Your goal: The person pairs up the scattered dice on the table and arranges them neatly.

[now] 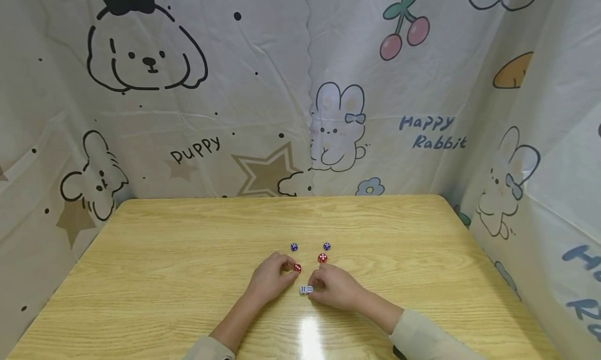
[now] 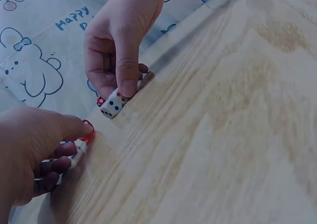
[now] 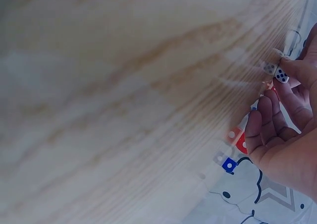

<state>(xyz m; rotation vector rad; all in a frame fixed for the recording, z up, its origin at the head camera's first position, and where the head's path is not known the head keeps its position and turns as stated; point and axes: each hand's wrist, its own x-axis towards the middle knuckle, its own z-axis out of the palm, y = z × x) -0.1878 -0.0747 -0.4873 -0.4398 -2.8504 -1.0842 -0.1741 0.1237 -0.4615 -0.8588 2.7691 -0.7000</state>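
Observation:
My left hand [image 1: 271, 277] pinches a red die [image 1: 298, 268] between thumb and index finger, left of centre on the table. In the left wrist view that red die [image 2: 89, 130] shows at the fingertip, partly covered. Closer to me, my right hand [image 1: 337, 287] pinches the right one of two white dice [image 1: 303, 290] standing side by side. The right wrist view shows a white die [image 3: 282, 75] between its thumb and index finger, the other fingers curled. Just beyond this hand lies a second red die [image 1: 322, 258].
Two blue dice lie farther back, a left blue die [image 1: 293, 247] and a right blue die [image 1: 326, 246]. The wooden table [image 1: 188, 235] ends at a printed curtain [image 1: 263, 104] behind and along both sides.

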